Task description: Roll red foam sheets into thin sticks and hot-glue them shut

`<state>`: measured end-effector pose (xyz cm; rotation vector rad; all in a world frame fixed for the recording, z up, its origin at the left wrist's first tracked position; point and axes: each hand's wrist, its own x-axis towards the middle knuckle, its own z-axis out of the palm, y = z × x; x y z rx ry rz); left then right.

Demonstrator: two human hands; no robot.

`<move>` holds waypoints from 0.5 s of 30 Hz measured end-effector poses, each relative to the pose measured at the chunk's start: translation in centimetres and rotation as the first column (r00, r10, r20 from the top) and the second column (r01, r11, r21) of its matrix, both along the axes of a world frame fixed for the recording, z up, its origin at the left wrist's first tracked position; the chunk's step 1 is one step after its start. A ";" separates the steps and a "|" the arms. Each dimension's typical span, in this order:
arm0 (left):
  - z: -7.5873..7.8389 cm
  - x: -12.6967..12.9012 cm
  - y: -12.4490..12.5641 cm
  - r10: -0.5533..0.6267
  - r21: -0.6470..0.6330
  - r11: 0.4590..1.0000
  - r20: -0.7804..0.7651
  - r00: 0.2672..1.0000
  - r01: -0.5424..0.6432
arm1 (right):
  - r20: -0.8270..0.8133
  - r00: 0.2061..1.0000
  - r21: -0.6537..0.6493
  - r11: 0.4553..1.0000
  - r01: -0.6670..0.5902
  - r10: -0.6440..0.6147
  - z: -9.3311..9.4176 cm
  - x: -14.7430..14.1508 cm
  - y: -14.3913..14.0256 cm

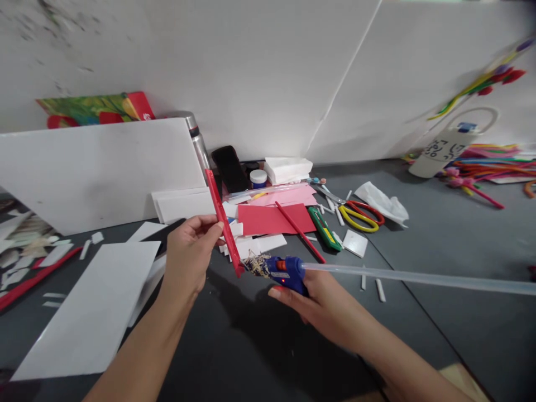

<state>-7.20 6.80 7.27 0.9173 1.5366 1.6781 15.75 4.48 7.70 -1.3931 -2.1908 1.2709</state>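
Note:
My left hand (pixel 189 251) pinches a thin red strip (pixel 223 220) that stands tilted above the dark table. My right hand (pixel 318 304) grips a blue glue gun (pixel 287 272). Its crusted nozzle touches the strip's lower end. A long clear glue stick (pixel 419 277) juts from the back of the gun toward the right edge.
Red paper (pixel 268 219), a red stick (pixel 299 231), a green cutter (pixel 324 229), yellow-red scissors (pixel 360 215) and white foam scraps lie behind the hands. A white sheet (pixel 92 307) lies at left, a white board (pixel 96 173) and steel bottle (pixel 199 142) behind it. Coloured pipe cleaners (pixel 489 162) lie far right.

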 end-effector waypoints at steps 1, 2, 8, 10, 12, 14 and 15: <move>0.1 0.0 0.0 0.006 0.001 1.000 0.007 1.000 -0.006 | 0.002 1.000 -0.002 1.000 -0.005 0.005 0.0 0.0 0.0; 0.2 -0.1 0.1 0.010 0.001 1.000 0.015 1.000 -0.010 | 0.001 1.000 -0.005 1.000 -0.008 0.008 -0.1 0.0 0.0; 0.6 -0.2 0.1 0.033 0.009 0.999 0.046 0.998 -0.034 | -0.044 0.999 -0.005 1.000 -0.019 0.018 -0.1 -0.1 0.0; 0.6 -0.3 0.1 0.035 0.016 0.999 0.057 0.998 -0.036 | -0.051 0.999 0.003 1.000 -0.014 0.014 0.0 -0.1 0.1; 0.6 -0.5 0.2 0.043 0.028 0.999 0.068 0.997 -0.045 | -0.055 0.998 0.006 1.000 -0.008 0.008 0.1 -0.1 0.1; 0.5 -0.7 0.2 0.059 0.041 0.997 0.072 0.996 -0.062 | -0.064 0.998 -0.005 1.000 -0.010 0.009 0.2 -0.1 0.1; 0.5 -0.8 0.2 0.067 0.044 0.997 0.073 0.995 -0.070 | -0.071 0.997 -0.016 1.000 -0.010 0.009 0.3 -0.1 0.1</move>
